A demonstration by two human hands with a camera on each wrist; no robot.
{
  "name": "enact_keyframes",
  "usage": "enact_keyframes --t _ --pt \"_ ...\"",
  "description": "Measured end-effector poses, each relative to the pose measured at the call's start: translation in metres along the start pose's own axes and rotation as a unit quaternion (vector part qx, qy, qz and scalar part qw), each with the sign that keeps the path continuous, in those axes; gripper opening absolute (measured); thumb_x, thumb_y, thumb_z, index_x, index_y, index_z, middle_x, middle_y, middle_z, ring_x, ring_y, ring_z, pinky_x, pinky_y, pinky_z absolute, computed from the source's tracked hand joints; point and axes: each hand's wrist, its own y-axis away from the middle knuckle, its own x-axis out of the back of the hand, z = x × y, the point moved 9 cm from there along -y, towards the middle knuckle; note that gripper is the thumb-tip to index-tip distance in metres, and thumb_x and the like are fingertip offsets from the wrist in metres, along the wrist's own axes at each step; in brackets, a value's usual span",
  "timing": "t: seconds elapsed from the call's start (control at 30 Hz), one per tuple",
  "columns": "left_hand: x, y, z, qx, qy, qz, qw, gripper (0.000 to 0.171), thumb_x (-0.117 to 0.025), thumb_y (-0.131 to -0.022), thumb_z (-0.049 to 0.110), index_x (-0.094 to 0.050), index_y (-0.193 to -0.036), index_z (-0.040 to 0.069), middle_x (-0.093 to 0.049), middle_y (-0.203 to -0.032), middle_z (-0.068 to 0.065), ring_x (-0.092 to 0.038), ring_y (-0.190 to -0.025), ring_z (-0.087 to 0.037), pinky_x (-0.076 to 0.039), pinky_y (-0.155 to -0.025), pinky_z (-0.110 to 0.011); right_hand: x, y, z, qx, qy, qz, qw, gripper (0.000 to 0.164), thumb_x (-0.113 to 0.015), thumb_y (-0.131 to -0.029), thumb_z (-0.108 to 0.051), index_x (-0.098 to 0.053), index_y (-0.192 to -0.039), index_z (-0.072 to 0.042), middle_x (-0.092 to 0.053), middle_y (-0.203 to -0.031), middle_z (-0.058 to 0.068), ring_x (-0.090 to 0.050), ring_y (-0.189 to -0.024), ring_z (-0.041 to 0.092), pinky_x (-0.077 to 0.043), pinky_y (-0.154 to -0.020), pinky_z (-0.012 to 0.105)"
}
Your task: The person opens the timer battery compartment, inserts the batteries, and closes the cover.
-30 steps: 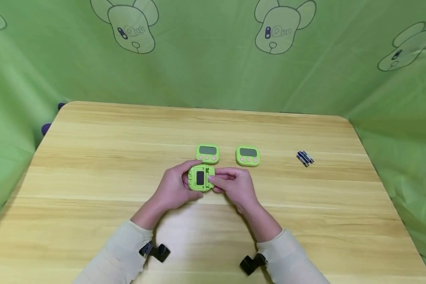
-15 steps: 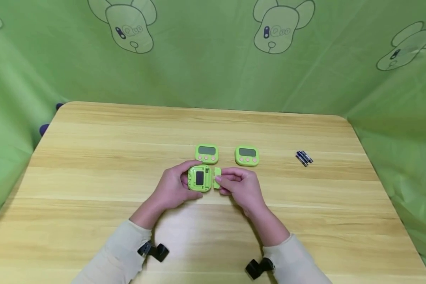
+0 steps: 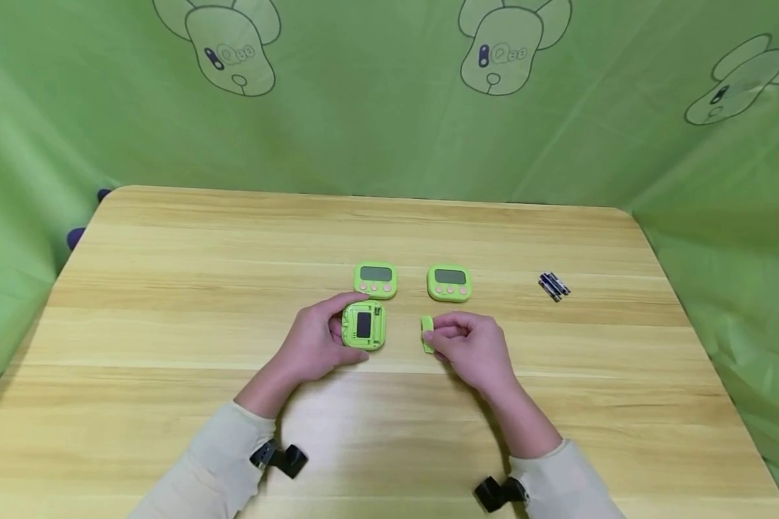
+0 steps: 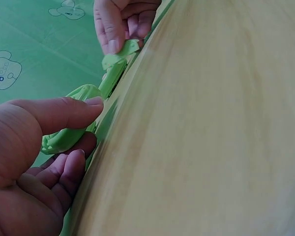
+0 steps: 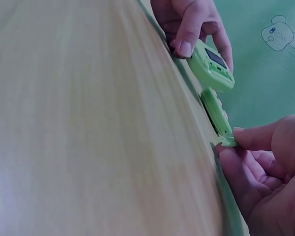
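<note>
My left hand (image 3: pixel 314 339) grips a green digital timer (image 3: pixel 375 335) by its edges, back side up. Its battery compartment lies uncovered along the right side, and a dark rectangle sits mid-back. To the right, my right hand (image 3: pixel 477 349) pinches a small green battery cover (image 3: pixel 427 333) between thumb and fingers, apart from the timer. The right wrist view shows the cover (image 5: pixel 228 142) edge-on at the fingertips. Just beyond the held timer lies a second green timer (image 3: pixel 376 280), screen up with pink buttons. A third matching timer (image 3: pixel 449 282) lies to its right.
Several dark batteries (image 3: pixel 554 286) lie together on the right part of the wooden table (image 3: pixel 234 252). A green curtain (image 3: pixel 376 108) with printed bear heads hangs behind the table and at both sides. Small black cameras are strapped at both wrists.
The right hand has pulled the battery cover off the timer and carried it to the right. The left hand has kept its hold on the timer in nearly the same place.
</note>
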Motion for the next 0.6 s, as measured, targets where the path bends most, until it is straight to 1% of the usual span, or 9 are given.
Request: enact_keyframes --t 0.1,0.2,0.4,0.6 --pt "0.000 0.000 0.000 0.000 -0.001 0.000 1.0000 0.083 -0.095 -0.060 0.001 -0.062 -0.135 0.017 -0.058 -0.071 -0.001 -0.057 -0.064 -0.018 -0.051 -0.057 -0.032 0.007 -0.001 -0.002 0.019 0.069 0.015 0.997 0.019 -0.083 -0.083 -0.014 -0.077 -0.097 -0.004 -0.072 -0.079 0.002 -0.069 -0.072 0.015 -0.054 -0.066 0.028" --pt "0.000 0.000 0.000 0.001 -0.002 0.001 1.0000 0.083 -0.095 -0.060 0.002 -0.062 -0.135 0.018 -0.057 -0.070 -0.001 -0.056 -0.063 -0.018 -0.051 -0.056 -0.032 0.010 -0.002 -0.003 0.028 0.105 0.024 0.994 0.018 -0.084 -0.082 -0.016 -0.077 -0.096 -0.005 -0.072 -0.078 0.000 -0.068 -0.072 0.014 -0.053 -0.067 0.031" --pt "0.001 0.000 -0.001 0.006 -0.003 0.002 1.0000 0.083 -0.095 -0.060 0.003 -0.062 -0.135 0.018 -0.057 -0.070 -0.002 -0.056 -0.063 -0.018 -0.051 -0.056 -0.032 0.013 -0.003 0.000 0.030 0.115 0.034 0.992 0.020 -0.084 -0.080 -0.014 -0.077 -0.096 -0.004 -0.071 -0.078 0.001 -0.067 -0.070 0.014 -0.054 -0.065 0.029" --pt "0.001 0.000 -0.001 0.003 -0.004 0.003 1.0000 0.083 -0.095 -0.060 0.003 -0.062 -0.135 0.018 -0.058 -0.071 -0.001 -0.056 -0.064 -0.017 -0.051 -0.057 -0.032 0.015 -0.003 0.002 0.028 0.123 0.039 0.991 0.021 -0.085 -0.079 -0.014 -0.076 -0.095 -0.005 -0.069 -0.077 0.002 -0.064 -0.068 0.014 -0.052 -0.062 0.027"
